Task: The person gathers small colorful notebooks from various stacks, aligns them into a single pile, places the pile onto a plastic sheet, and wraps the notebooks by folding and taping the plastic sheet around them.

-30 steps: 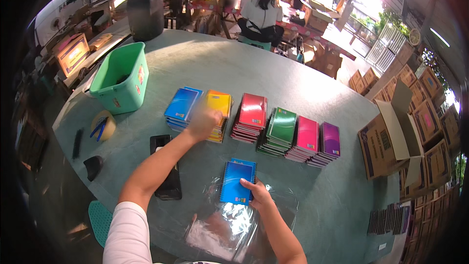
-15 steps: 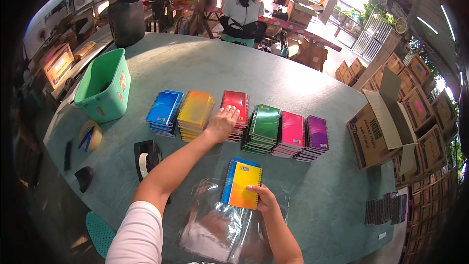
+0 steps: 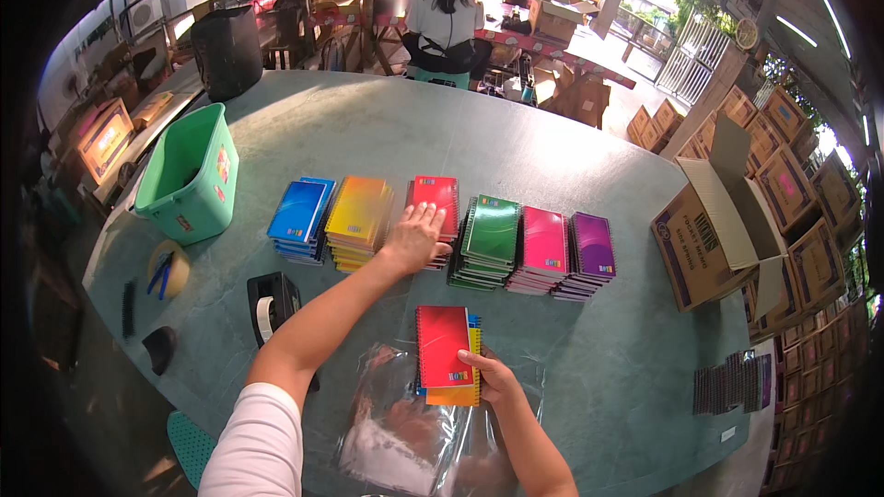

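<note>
My right hand grips a small bundle of spiral notebooks above clear plastic. A red notebook is uppermost, with yellow and blue ones showing at its edges. Over the red stack lies my left hand, fingers stretched across the top cover. Left of it stand a yellow stack and a blue stack. Rightward come a green stack, a pink stack and a purple stack. Transparent plastic bags are spread on the table beneath the bundle.
A black tape dispenser, a tape roll with a blue pen-like thing and a green bin occupy the left. An open carton and dark stacked pads are at right. Beyond the table sits a person.
A red notebook now lies on the yellow and blue ones in my right hand. My left hand remains at the red stack, slightly lower. The whole view has shifted a little.
</note>
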Demonstrator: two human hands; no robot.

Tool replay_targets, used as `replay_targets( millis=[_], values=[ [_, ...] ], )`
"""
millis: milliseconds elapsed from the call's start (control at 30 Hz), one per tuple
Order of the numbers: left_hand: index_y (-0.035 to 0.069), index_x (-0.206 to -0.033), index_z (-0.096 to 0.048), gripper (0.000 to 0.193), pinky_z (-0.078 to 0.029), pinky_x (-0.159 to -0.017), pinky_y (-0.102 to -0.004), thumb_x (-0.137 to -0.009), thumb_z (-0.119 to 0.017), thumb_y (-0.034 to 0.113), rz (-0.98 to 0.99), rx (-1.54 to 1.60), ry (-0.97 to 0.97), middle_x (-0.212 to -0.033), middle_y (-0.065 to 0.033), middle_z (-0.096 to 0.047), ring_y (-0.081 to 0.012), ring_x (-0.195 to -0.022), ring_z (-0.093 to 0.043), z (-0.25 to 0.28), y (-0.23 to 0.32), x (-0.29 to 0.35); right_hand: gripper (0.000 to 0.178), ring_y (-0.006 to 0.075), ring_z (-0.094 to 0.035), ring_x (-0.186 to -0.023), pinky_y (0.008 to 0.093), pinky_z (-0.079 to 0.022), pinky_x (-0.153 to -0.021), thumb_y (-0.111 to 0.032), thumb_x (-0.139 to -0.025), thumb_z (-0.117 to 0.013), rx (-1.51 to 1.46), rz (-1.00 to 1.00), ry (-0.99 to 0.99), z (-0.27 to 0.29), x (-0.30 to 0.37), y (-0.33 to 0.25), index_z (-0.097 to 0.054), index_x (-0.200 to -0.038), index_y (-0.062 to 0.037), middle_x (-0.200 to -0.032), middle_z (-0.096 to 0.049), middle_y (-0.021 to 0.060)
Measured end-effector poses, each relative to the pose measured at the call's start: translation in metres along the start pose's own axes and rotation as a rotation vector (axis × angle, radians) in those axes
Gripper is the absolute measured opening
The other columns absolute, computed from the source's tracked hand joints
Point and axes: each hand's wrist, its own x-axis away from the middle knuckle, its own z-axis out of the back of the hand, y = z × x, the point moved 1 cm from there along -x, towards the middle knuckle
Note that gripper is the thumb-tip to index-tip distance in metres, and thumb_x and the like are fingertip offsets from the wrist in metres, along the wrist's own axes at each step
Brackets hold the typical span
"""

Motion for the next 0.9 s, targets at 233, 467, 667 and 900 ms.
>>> replay_targets(
  millis=[233, 467, 667, 900],
  values=[
    [0.006, -0.082, -0.057, 0.012, -0.045, -0.070, -0.0368, -0.072, -0.057, 0.013, -0.255, -0.007, 0.326, -0.075, -0.0061, -0.059, -0.0221, -0.075, -0.059, 0.043, 0.029, 0.023, 0.038, 0.0257, -0.065, -0.092, 0.0403, -0.053, -0.083, -0.021, -0.082, -0.065, -0.291, 0.001, -0.064, -0.003, 0.016, -0.019, -0.056, -0.111, 0.0011, -0.103, -0.064, 0.0146],
    [0.005, -0.085, -0.059, 0.014, -0.045, -0.067, -0.0353, -0.072, -0.056, 0.012, -0.305, 0.085, 0.661, -0.077, -0.0064, -0.059, -0.0241, -0.075, -0.058, 0.080, 0.029, 0.027, 0.032, 0.0259, -0.066, -0.088, 0.0408, -0.053, -0.082, -0.015, -0.082, -0.062, -0.175, -0.013, -0.065, 0.008, -0.014, -0.006, -0.056, -0.109, 0.0019, -0.102, -0.065, 0.0147],
    [0.007, -0.079, -0.060, 0.010, -0.045, -0.066, -0.0352, -0.071, -0.057, 0.012, -0.204, 0.019, 0.241, -0.079, -0.0070, -0.060, -0.0242, -0.075, -0.058, 0.022, -0.008, 0.014, 0.049, 0.0278, -0.062, -0.099, 0.0442, -0.048, -0.090, -0.040, -0.087, -0.057, -0.224, 0.030, -0.091, -0.020, -0.024, -0.006, -0.055, -0.114, 0.0007, -0.110, -0.062, 0.0170],
    [0.010, -0.073, -0.061, 0.027, -0.044, -0.061, -0.0352, -0.072, -0.060, 0.037, -0.604, 0.207, 0.069, -0.075, -0.0046, -0.060, -0.0206, -0.073, -0.059, 0.051, 0.098, 0.102, 0.046, 0.0259, -0.060, -0.102, 0.0423, -0.048, -0.090, -0.030, -0.086, -0.058, -0.232, 0.092, -0.188, 0.012, -0.021, -0.008, -0.050, -0.119, 0.0007, -0.112, -0.060, 0.0139]
  ],
)
